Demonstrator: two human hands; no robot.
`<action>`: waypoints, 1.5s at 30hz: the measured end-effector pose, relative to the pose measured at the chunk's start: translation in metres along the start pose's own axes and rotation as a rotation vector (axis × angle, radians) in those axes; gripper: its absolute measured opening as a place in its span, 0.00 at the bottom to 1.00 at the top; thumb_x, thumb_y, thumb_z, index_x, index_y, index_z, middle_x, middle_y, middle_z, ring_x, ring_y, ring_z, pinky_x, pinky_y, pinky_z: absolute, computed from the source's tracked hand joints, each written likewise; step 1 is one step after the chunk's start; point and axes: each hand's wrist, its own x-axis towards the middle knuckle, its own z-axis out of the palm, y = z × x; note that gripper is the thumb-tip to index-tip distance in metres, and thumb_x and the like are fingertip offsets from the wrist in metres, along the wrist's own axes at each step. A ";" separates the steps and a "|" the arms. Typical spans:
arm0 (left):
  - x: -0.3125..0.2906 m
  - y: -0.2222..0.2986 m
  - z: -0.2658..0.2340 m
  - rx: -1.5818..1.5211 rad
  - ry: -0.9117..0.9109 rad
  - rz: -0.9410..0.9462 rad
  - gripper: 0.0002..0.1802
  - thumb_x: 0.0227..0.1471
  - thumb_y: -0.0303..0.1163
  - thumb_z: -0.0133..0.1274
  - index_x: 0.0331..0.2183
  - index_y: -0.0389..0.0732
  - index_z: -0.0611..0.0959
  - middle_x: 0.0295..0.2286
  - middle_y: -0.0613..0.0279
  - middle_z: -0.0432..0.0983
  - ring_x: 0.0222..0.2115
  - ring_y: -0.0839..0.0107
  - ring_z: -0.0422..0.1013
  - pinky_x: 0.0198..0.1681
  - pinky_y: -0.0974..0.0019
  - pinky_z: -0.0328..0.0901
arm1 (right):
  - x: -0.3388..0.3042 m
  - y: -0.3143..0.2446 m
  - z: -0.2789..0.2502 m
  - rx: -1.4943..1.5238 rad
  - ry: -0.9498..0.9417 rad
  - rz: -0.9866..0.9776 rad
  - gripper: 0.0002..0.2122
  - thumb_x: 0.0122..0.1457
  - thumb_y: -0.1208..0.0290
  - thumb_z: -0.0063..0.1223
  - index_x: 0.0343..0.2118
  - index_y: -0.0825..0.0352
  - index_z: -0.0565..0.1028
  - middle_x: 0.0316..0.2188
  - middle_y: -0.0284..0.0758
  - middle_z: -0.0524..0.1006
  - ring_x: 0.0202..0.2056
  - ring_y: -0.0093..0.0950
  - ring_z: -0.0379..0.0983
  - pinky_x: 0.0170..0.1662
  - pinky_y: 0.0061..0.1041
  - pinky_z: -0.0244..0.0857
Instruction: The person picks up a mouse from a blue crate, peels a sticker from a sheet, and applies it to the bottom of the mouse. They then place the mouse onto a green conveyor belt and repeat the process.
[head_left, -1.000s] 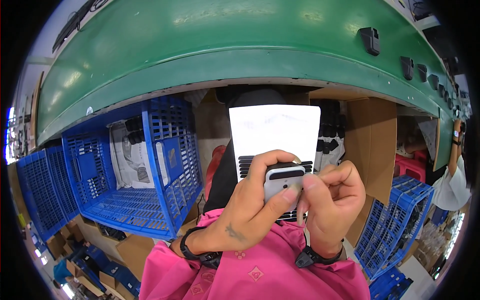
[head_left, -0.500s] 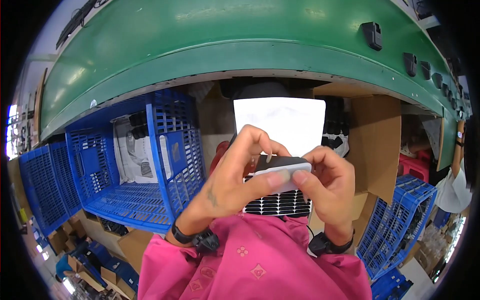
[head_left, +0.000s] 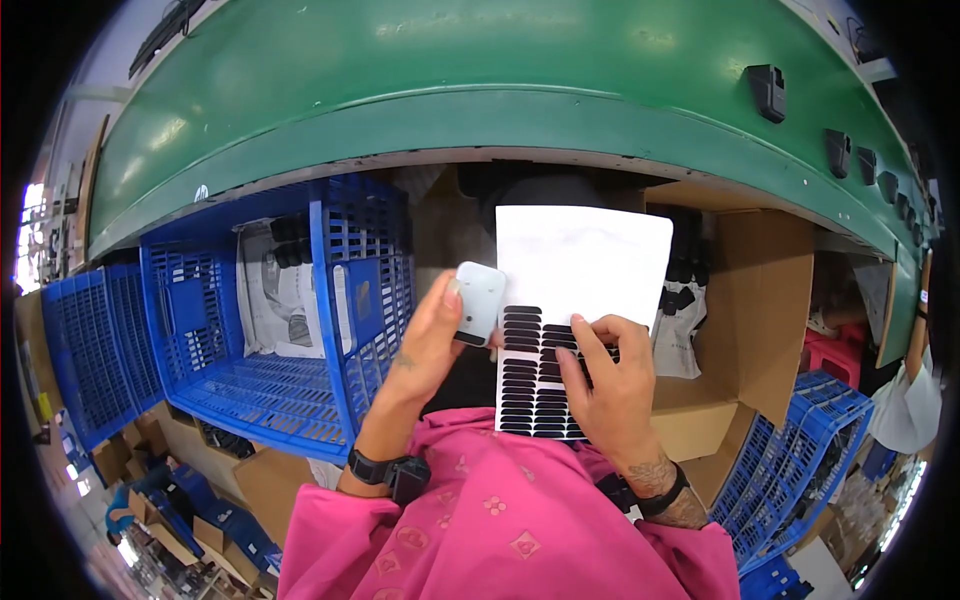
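Note:
My left hand (head_left: 432, 338) is closed around a small rounded block (head_left: 482, 295). Its pale grey face, with small dark holes, is toward me, and a dark part shows at its lower edge. Beside it lies a white sheet (head_left: 585, 250) bearing columns of black rounded stickers (head_left: 522, 370) on its lower half. Over the sheet's right part is my right hand (head_left: 615, 380), its thumb and forefinger apart, their tips at the upper stickers of the middle column. I see nothing held in it. Its other fingers are bent, and it covers the stickers beneath.
A blue plastic crate (head_left: 325, 310) stands at left, an open cardboard box (head_left: 750, 300) with dark parts at right. Across the far side runs a green bench (head_left: 420, 120), with black holders (head_left: 767, 93) in a row. Another blue crate (head_left: 790, 470) tilts at lower right.
My hands have separated. The left has carried the block leftward, turning its pale face toward me; the right has let go of it and come down over the sticker sheet.

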 end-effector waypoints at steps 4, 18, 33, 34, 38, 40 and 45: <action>-0.002 -0.008 0.005 -0.014 -0.052 0.025 0.30 0.61 0.54 0.36 0.49 0.34 0.65 0.31 0.53 0.72 0.28 0.65 0.72 0.34 0.65 0.67 | 0.014 -0.011 0.013 -0.055 0.046 -0.001 0.15 0.45 0.78 0.62 0.39 0.71 0.76 0.33 0.36 0.69 0.34 0.33 0.67 0.36 0.31 0.62; -0.008 -0.026 0.015 -0.068 -0.088 0.105 0.33 0.58 0.59 0.37 0.47 0.36 0.64 0.31 0.53 0.70 0.29 0.66 0.71 0.35 0.65 0.66 | 0.010 -0.014 0.021 0.100 0.051 0.253 0.06 0.48 0.78 0.59 0.30 0.68 0.73 0.32 0.35 0.70 0.37 0.33 0.67 0.43 0.30 0.55; -0.009 -0.030 0.018 -0.015 -0.039 0.126 0.34 0.59 0.59 0.33 0.47 0.36 0.64 0.30 0.53 0.72 0.30 0.67 0.71 0.38 0.65 0.65 | 0.008 -0.018 0.027 -0.058 0.108 0.137 0.08 0.48 0.79 0.59 0.31 0.69 0.73 0.35 0.36 0.69 0.40 0.33 0.64 0.44 0.32 0.55; -0.009 -0.032 0.018 -0.016 -0.040 0.134 0.34 0.60 0.59 0.32 0.48 0.36 0.63 0.30 0.53 0.72 0.31 0.66 0.71 0.38 0.65 0.65 | 0.009 -0.019 0.027 -0.059 0.111 0.157 0.07 0.48 0.78 0.59 0.31 0.68 0.73 0.34 0.35 0.69 0.39 0.33 0.64 0.44 0.32 0.54; -0.009 -0.034 0.019 -0.073 -0.002 0.117 0.33 0.60 0.59 0.31 0.49 0.36 0.63 0.33 0.53 0.71 0.31 0.66 0.70 0.38 0.65 0.65 | 0.007 -0.017 0.025 0.047 0.078 0.186 0.06 0.49 0.78 0.58 0.30 0.67 0.73 0.33 0.35 0.70 0.39 0.33 0.65 0.46 0.31 0.52; -0.011 -0.031 0.020 -0.105 0.004 0.154 0.32 0.61 0.57 0.31 0.50 0.36 0.63 0.36 0.53 0.70 0.32 0.67 0.70 0.36 0.66 0.65 | 0.007 -0.019 0.019 0.156 0.032 0.231 0.05 0.49 0.79 0.57 0.29 0.68 0.72 0.33 0.36 0.70 0.39 0.33 0.65 0.45 0.30 0.54; -0.013 -0.013 0.016 -0.177 0.082 0.215 0.27 0.62 0.50 0.34 0.51 0.37 0.63 0.39 0.52 0.68 0.31 0.67 0.69 0.33 0.67 0.65 | 0.010 -0.022 0.001 0.617 0.041 0.342 0.03 0.55 0.83 0.49 0.29 0.70 0.69 0.32 0.31 0.67 0.36 0.19 0.64 0.38 0.18 0.59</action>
